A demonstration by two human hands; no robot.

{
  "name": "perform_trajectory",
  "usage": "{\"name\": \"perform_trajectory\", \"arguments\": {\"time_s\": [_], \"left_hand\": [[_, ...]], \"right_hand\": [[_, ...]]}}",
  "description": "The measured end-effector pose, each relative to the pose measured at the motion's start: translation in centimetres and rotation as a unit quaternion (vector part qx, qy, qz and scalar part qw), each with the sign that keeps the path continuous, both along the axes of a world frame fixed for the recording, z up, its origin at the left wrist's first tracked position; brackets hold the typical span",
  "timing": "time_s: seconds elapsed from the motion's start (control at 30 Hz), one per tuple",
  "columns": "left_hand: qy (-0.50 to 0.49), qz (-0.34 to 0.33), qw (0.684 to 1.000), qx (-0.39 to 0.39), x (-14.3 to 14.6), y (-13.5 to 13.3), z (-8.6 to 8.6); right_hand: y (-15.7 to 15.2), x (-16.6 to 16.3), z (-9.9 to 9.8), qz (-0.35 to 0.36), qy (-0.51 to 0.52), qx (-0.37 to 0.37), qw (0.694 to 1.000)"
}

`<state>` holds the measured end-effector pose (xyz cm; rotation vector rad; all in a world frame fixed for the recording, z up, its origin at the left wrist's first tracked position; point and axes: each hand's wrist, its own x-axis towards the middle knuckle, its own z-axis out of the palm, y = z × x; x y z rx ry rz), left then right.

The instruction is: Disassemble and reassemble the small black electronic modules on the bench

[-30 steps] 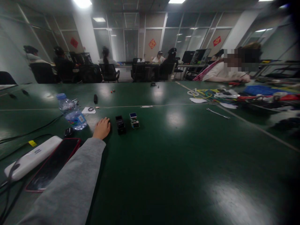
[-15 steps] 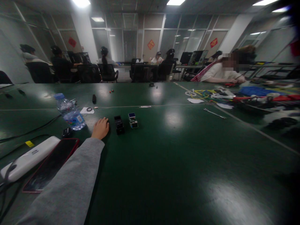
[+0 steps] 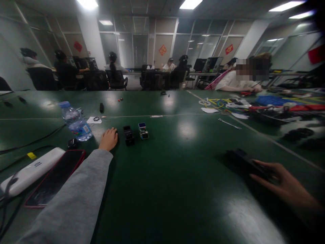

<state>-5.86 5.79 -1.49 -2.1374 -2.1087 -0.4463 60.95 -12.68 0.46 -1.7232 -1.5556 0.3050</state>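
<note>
My left hand (image 3: 108, 139) lies palm down on the green table (image 3: 162, 189), fingers stretched out and holding nothing. Just to its right stands a small black case-like part (image 3: 128, 135) with an opening in its top. Beside that is a small electronic module (image 3: 143, 130) with a dark blue screen and a bare circuit board. At the right, my right hand (image 3: 281, 181) grips a long black box-shaped object (image 3: 247, 164) between thumb and fingers. Motion blurs this object, so its exact kind does not show.
To the left are a water bottle (image 3: 76, 122), a white power bank (image 3: 33, 171), a phone (image 3: 57, 178) and cables. A wrench (image 3: 230, 123) lies right of centre. Wires and tools (image 3: 279, 105) are heaped at the far right, near another person (image 3: 231, 79).
My right hand has come into view from the right, carrying the long black object over the table. My left hand has stayed in place. The view has shifted slightly.
</note>
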Motion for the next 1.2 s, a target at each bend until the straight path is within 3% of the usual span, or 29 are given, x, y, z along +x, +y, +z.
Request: {"name": "perform_trajectory", "arguments": {"time_s": [0.1, 0.2, 0.33, 0.43, 0.67, 0.77, 0.9, 1.03, 1.13, 1.2], "left_hand": [[-0.001, 0.001, 1.000, 0.006, 0.0, 0.0, -0.1], [-0.001, 0.002, 1.000, 0.003, 0.0, 0.1, -0.1], [0.001, 0.001, 1.000, 0.004, -0.1, 0.1, -0.1], [0.003, -0.001, 1.000, 0.002, -0.1, 0.2, -0.1], [0.013, 0.003, 1.000, -0.001, 0.0, 0.3, -0.1], [0.019, 0.002, 1.000, -0.008, 0.0, 0.3, 0.0], [0.016, 0.005, 1.000, -0.012, 0.2, 0.2, 0.2], [0.014, 0.006, 1.000, -0.010, 0.3, 0.1, 0.2], [0.014, 0.006, 1.000, -0.004, 0.3, 0.1, 0.2], [0.013, 0.005, 1.000, 0.000, 0.2, 0.1, 0.1]], "right_hand": [[4.9, -6.3, -0.4, 0.147, 0.024, -0.067, 0.987], [8.3, -15.1, 1.0, 0.295, 0.026, -0.089, 0.951], [9.8, -25.1, 3.4, 0.431, 0.057, -0.103, 0.894], [9.8, -29.3, 4.0, 0.492, 0.083, -0.139, 0.856], [9.7, -31.1, 3.9, 0.536, 0.134, -0.197, 0.810], [10.7, -30.9, 3.7, 0.476, 0.197, -0.165, 0.841], [12.9, -30.8, 2.6, 0.362, 0.217, -0.041, 0.906], [14.3, -31.1, 1.0, 0.325, 0.054, 0.036, 0.943], [14.0, -31.5, 0.1, 0.347, -0.126, 0.025, 0.929], [13.6, -31.7, -0.2, 0.354, -0.191, 0.011, 0.915]]}}
